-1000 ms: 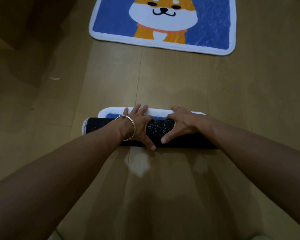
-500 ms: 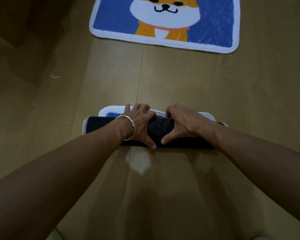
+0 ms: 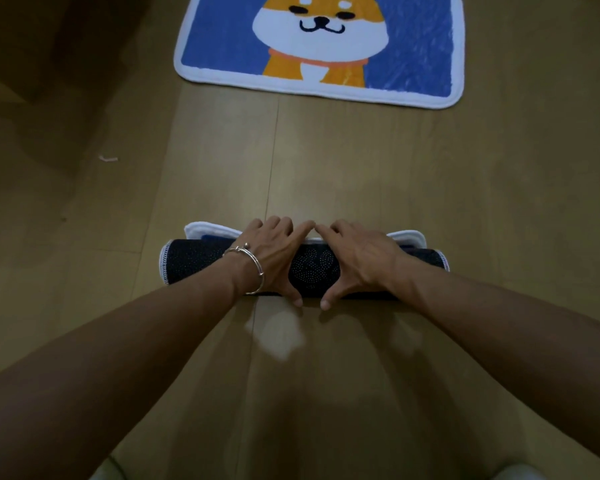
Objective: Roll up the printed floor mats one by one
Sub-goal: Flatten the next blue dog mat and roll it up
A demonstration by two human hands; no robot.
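- Nearest, below the fingers, both forearms reach out over the bare wooden floor point(image 3: 326, 174); a pale patch of reflected light lies on the boards just short of the thumbs.
- The left hand point(image 3: 269, 259), with a metal bracelet point(image 3: 248, 270) at the wrist, and the right hand point(image 3: 359, 259) press down side by side on the middle of the rolled mat point(image 3: 194, 259). On each hand the fingers are spread and draped over the top of the roll, with the thumb hooked down its near side, so both hands are clamped on the roll rather than closed into a fist; the index tips nearly touch each other.
- The rolled mat lies crosswise under the fingers, dark dotted backing outward, white stitched ends sticking out well to either side.
- Just past the fingertips, a narrow white-edged flap point(image 3: 207, 230) of the same mat is still unrolled, so this roll looks nearly finished.
- Risk, as I judge it: the hands hold only the centre, so the free ends could lag or skew and the roll come out cone-shaped; easing the pressure could let the springy roll loosen.
- Well beyond the fingers, the dog-print mat point(image 3: 423, 57) lies flat, not yet rolled.
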